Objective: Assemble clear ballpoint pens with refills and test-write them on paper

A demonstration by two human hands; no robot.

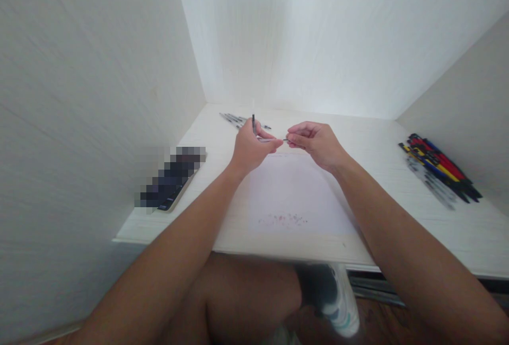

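My left hand [249,149] is closed, with a thin pale pen tube [265,140] lying level between its thumb and fingers. A second slim piece, dark with a clear upper end [253,122], sticks up from the same hand near the base of the thumb. Facing it, my right hand [317,143] pinches a small dark pen tip [285,140] at the right end of that tube; whether the two pieces touch is too small to tell. Below both hands lies a white paper sheet [294,188] with small dark and reddish marks near its front edge.
Several clear pens [233,119] lie behind my left hand. At the right wall is a pile of black, red, yellow and blue pens [441,167] with clear ones beside it. A phone [177,183], partly pixelated, rests at the left. White panels enclose the desk [377,175].
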